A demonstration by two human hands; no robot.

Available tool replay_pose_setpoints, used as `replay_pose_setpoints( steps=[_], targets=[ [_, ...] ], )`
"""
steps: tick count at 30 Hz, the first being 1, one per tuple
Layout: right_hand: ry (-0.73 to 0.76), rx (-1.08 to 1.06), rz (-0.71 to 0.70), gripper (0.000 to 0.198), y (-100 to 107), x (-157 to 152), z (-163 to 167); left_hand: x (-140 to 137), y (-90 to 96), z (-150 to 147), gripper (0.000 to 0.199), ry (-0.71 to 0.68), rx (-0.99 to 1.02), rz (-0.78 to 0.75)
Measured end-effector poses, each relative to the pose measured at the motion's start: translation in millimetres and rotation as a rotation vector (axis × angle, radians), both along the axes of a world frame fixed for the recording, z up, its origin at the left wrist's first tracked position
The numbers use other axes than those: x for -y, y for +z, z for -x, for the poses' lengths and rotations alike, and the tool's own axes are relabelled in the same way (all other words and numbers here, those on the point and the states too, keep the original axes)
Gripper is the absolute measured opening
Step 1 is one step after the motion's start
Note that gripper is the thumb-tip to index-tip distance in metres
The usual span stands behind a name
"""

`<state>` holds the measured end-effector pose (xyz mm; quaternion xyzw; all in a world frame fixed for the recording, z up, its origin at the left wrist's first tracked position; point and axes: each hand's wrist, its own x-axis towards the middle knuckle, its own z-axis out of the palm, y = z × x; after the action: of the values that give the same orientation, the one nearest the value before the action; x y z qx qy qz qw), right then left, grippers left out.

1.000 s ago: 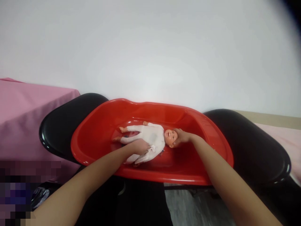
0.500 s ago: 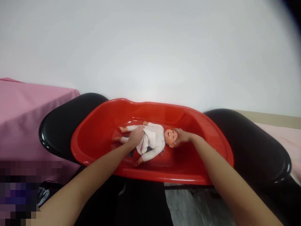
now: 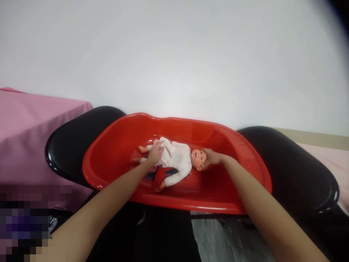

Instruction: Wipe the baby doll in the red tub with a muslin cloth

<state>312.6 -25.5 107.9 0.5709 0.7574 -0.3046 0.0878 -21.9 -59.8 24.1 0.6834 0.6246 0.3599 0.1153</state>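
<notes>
On its back in a red baby bathtub (image 3: 174,203) lies a baby doll (image 3: 182,156) with a white body, its head to the right and its feet to the left. My left hand (image 3: 155,153) is closed on a pale crumpled cloth (image 3: 166,154) over the doll's belly and hips. At the other end, my right hand (image 3: 214,158) curls round the top of the doll's head (image 3: 198,158). Some of its fingers are hidden behind the head. The doll's near arm lies stretched along its side, its hand toward the near wall.
Black rounded surfaces flank the tub, one on the left (image 3: 65,149) and another on the right (image 3: 297,171). A pink cloth (image 3: 38,120) covers a table at far left. Behind the tub rises a white wall (image 3: 174,58). Grey flooring (image 3: 218,236) shows below.
My left hand has shifted slightly left and up with the cloth, which is now bunched toward the far side, baring more of the doll's belly. My right hand stays at the head.
</notes>
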Motion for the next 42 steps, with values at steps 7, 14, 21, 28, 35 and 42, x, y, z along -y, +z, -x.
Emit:
replay_pose_setpoints(
  steps=[7,14,21,28,35,42],
  targets=[
    [-0.015,-0.003,-0.007,0.113,-1,1,1,19,-3.7,-18,0.047,-0.233,-0.498,0.021],
    [-0.006,0.008,0.002,0.111,-2,-2,0,5,-4.5,-1,0.03,-0.161,-0.597,0.002],
    [-0.007,-0.006,0.0,0.11,-4,-3,-1,0,-7.3,22,0.032,0.007,-0.701,0.173],
    [-0.004,-0.017,0.001,0.107,-1,0,1,3,-4.7,42,0.036,0.188,-0.768,0.388],
    [-0.013,-0.007,0.006,0.108,1,2,2,7,-1.8,46,0.071,0.364,-0.707,0.529],
    [-0.014,-0.001,0.005,0.111,8,8,5,10,-7.9,57,0.042,0.413,-0.765,0.563]
  ],
)
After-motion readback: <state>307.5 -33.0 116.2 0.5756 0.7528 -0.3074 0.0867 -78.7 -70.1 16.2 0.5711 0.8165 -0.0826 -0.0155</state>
